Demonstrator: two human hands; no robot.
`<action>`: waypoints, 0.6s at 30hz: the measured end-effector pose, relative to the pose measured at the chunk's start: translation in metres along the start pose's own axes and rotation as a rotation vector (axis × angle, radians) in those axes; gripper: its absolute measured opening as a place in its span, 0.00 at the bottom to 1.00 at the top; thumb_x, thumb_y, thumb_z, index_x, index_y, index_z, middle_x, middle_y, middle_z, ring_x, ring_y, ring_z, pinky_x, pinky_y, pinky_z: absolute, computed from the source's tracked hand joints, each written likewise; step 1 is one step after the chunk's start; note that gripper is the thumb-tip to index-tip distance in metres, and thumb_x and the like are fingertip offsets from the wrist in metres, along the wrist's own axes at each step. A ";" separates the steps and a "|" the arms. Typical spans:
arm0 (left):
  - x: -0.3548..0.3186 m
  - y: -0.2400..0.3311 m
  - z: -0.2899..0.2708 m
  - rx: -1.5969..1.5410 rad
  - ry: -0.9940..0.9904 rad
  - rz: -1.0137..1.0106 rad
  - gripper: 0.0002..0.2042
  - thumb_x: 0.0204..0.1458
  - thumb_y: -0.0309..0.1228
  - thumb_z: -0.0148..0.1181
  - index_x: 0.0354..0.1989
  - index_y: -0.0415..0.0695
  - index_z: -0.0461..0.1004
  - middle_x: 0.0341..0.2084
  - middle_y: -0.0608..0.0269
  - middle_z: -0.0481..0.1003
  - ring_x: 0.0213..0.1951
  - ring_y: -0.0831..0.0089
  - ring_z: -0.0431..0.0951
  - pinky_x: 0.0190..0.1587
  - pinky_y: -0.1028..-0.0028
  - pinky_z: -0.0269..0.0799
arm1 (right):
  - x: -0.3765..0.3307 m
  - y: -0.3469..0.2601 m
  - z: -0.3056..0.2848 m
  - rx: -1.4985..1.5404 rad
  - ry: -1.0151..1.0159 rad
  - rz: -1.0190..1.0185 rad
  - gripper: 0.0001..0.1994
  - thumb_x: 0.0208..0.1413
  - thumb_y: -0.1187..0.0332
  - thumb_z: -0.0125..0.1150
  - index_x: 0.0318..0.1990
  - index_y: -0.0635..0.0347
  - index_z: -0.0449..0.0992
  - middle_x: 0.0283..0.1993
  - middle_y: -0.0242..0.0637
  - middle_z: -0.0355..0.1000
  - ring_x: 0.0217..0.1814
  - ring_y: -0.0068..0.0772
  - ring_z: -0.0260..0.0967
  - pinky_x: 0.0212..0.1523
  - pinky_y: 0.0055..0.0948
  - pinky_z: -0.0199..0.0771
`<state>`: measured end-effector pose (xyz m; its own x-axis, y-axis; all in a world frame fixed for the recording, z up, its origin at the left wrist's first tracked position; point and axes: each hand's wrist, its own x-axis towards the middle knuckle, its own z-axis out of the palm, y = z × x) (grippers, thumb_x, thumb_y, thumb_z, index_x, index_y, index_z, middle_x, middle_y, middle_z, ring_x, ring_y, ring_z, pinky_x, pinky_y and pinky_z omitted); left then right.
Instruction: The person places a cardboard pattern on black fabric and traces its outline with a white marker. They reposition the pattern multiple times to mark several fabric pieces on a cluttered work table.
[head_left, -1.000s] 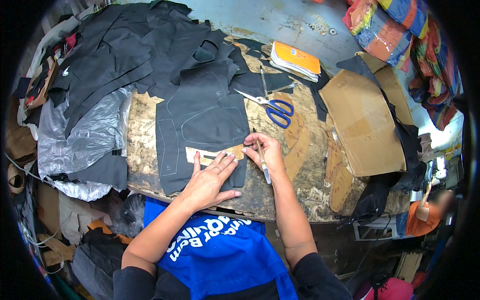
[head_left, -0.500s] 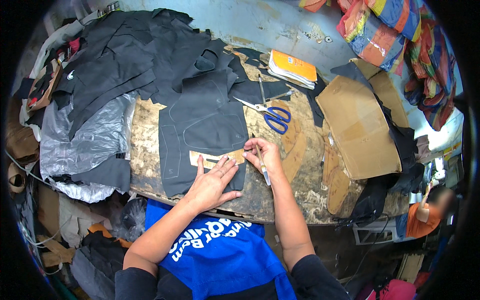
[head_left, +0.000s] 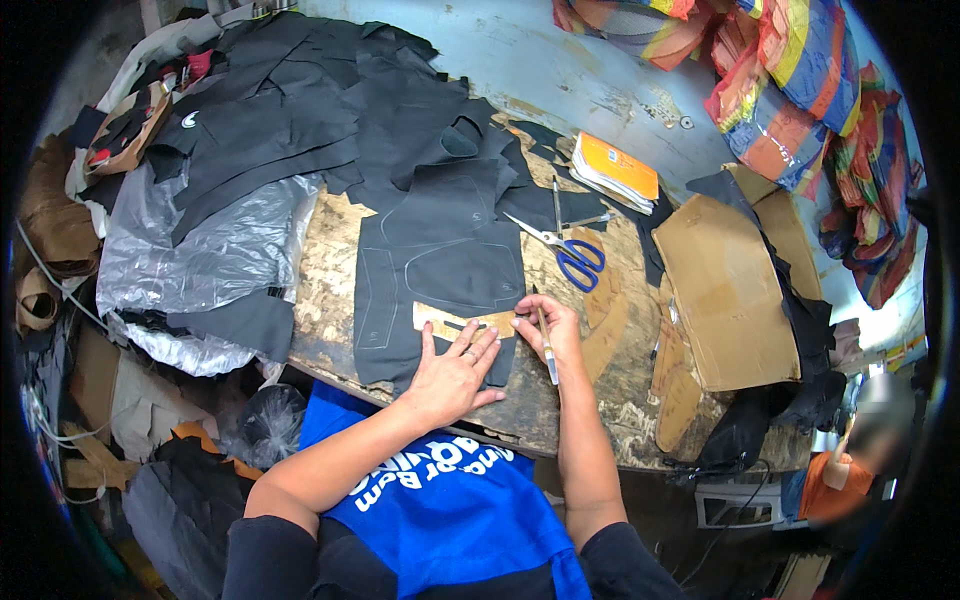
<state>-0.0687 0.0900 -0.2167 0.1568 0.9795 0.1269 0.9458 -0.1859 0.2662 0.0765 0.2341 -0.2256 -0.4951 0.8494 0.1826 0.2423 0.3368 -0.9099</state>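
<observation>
A tan pattern piece with a slot in it lies on a black sheet of material that bears several pale drawn outlines. My left hand rests flat on the pattern piece, fingers spread. At the piece's right end is my right hand, its thumb and forefinger closed at the edge. It holds a pen with a clear end slanting toward me. Scissors with blue handles lie partly open beyond my right hand, near another pen.
A pile of black pieces covers the worn table's far left, beside clear plastic wrapping. An orange-covered book sits at the back. Brown patterns and cardboard lie right. A person in orange is at far right.
The whole view has shifted, so the table and hands sit farther right in it. Both hands keep their places on the pattern piece, and the pen stays in my right hand.
</observation>
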 end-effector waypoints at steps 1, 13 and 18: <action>0.000 0.000 0.001 0.022 0.004 0.001 0.35 0.51 0.58 0.47 0.61 0.43 0.60 0.64 0.62 0.55 0.67 0.62 0.48 0.56 0.29 0.39 | 0.000 0.001 -0.001 -0.047 -0.007 -0.036 0.10 0.43 0.80 0.66 0.35 0.64 0.75 0.30 0.31 0.74 0.30 0.17 0.68 0.34 0.19 0.70; -0.004 -0.002 0.002 -0.054 0.092 -0.006 0.36 0.49 0.59 0.48 0.59 0.43 0.62 0.62 0.61 0.59 0.67 0.63 0.50 0.56 0.29 0.38 | 0.008 -0.051 0.037 0.142 -0.058 -0.110 0.10 0.60 0.67 0.51 0.42 0.63 0.76 0.41 0.33 0.68 0.29 0.20 0.66 0.30 0.17 0.68; -0.005 -0.007 0.002 -0.089 -0.020 0.011 0.35 0.49 0.58 0.50 0.57 0.42 0.66 0.58 0.53 0.63 0.63 0.59 0.56 0.56 0.29 0.39 | 0.011 -0.067 0.082 0.290 -0.310 0.086 0.07 0.56 0.69 0.57 0.36 0.66 0.72 0.28 0.29 0.72 0.28 0.17 0.69 0.29 0.20 0.70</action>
<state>-0.0750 0.0864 -0.2213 0.1734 0.9785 0.1116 0.9152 -0.2020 0.3487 -0.0132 0.1878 -0.1934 -0.7216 0.6920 0.0208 0.0714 0.1042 -0.9920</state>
